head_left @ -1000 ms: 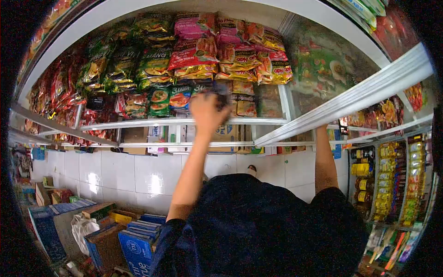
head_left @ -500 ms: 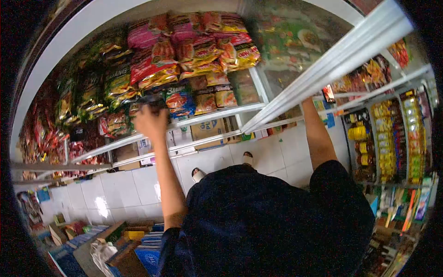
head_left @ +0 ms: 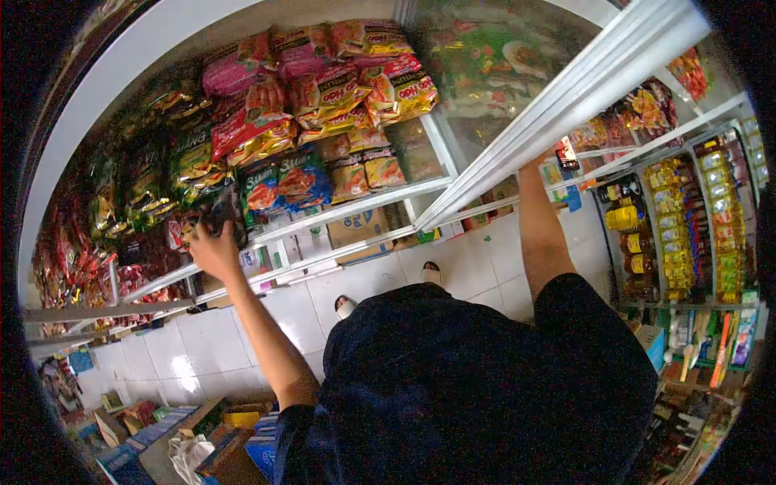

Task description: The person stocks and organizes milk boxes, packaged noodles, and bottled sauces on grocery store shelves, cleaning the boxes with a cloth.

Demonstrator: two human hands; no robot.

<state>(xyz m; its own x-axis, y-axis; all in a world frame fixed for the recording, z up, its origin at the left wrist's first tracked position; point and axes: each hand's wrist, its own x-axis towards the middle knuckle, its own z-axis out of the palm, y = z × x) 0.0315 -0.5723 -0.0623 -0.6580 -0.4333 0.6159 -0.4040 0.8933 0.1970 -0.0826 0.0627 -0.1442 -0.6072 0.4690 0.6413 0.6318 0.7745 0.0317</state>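
Observation:
My left hand point(head_left: 214, 249) reaches over the front rail of the shelf with curled fingers. It grips a dark, blackish thing point(head_left: 224, 212) whose kind I cannot make out. Just right of it lie green and blue noodle packets point(head_left: 303, 179), and behind are red and gold noodle packets point(head_left: 252, 121). My right forearm point(head_left: 543, 214) stretches up to the slanted white frame. That frame hides most of my right hand, so its fingers do not show. A phone-like thing with a lit face point(head_left: 567, 153) appears beside it; whether the hand holds it is unclear.
A slanted white metal frame point(head_left: 558, 105) crosses the upper right. Bottles of yellow liquid point(head_left: 667, 218) fill shelves at the right. Cardboard boxes point(head_left: 356, 234) stand under the noodle shelf, and more boxes point(head_left: 153, 453) lie on the lower left. White tiles point(head_left: 214, 331) cover the floor.
My left hand has moved left and down in view along the shelf, with the dark thing in it. A green noodle packet beside the blue one has come into sight. My right arm stays nearly in place.

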